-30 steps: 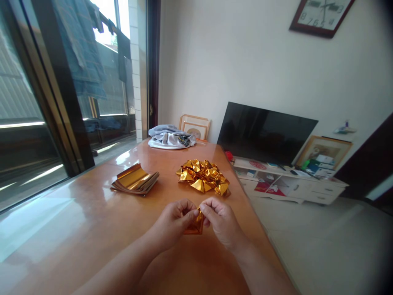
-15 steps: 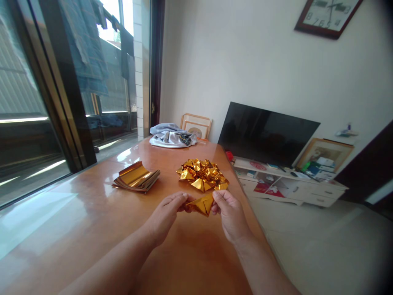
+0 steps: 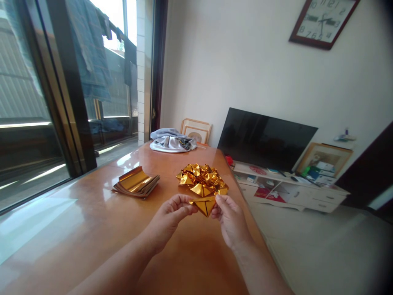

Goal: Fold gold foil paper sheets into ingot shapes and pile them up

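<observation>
Folded gold foil piece [image 3: 203, 205]: pinched between left hand [image 3: 170, 219] and right hand [image 3: 231, 220], above wooden table [image 3: 92, 221], just short of the gold ingot pile [image 3: 202, 181]. Foil sheet stack [image 3: 135, 182] lies well left. Table's right edge runs close beside the right hand; bare tabletop spreads left.

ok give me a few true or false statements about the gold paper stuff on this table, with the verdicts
1. Both the left hand and right hand pinch one folded gold piece. True.
2. The pile of folded gold pieces lies on the floor. False: it lies on the table.
3. The stack of flat gold sheets lies left of the pile. True.
4. The grey cloth covers the stack. False: it lies at the table's far end, apart.
</observation>
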Action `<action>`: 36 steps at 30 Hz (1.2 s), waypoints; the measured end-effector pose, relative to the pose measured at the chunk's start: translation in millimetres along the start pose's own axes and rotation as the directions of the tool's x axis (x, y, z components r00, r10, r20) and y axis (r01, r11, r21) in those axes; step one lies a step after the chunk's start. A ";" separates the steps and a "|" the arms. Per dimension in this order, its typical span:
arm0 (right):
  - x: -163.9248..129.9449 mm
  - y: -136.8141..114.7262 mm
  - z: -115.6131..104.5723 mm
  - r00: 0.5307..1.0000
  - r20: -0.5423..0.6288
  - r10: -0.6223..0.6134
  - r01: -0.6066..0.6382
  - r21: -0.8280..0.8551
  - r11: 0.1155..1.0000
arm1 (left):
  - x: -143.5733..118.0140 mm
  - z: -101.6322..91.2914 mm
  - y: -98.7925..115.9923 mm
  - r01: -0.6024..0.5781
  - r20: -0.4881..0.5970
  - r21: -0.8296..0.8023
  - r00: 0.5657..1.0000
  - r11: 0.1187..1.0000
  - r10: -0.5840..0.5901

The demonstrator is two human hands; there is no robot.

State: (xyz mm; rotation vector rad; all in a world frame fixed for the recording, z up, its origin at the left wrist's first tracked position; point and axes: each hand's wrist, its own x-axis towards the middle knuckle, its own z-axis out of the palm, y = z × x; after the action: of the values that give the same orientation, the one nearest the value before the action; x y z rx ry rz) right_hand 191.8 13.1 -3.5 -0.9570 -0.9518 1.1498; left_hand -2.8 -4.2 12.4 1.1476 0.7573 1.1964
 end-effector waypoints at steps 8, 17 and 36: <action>-6.6 6.0 8.6 0.990 0.080 0.119 -0.129 0.124 0.984 | 2.5 -7.2 -2.4 -0.058 -0.069 0.037 0.996 0.998 0.060; -6.9 13.6 7.0 0.999 0.031 0.022 -0.013 -0.259 0.966 | 3.6 -9.1 -2.8 -0.112 -0.156 0.303 0.974 0.946 0.165; -30.6 -6.2 21.5 0.763 0.424 -0.488 0.630 -0.656 0.415 | -9.2 -2.1 -9.5 -0.232 0.083 0.891 0.928 0.390 0.364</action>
State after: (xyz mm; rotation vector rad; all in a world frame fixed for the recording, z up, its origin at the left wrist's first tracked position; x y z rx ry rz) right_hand 168.7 -15.5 5.7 -1.0668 -1.8368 0.1639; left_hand -4.0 -12.1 1.7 2.2010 1.4291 1.1605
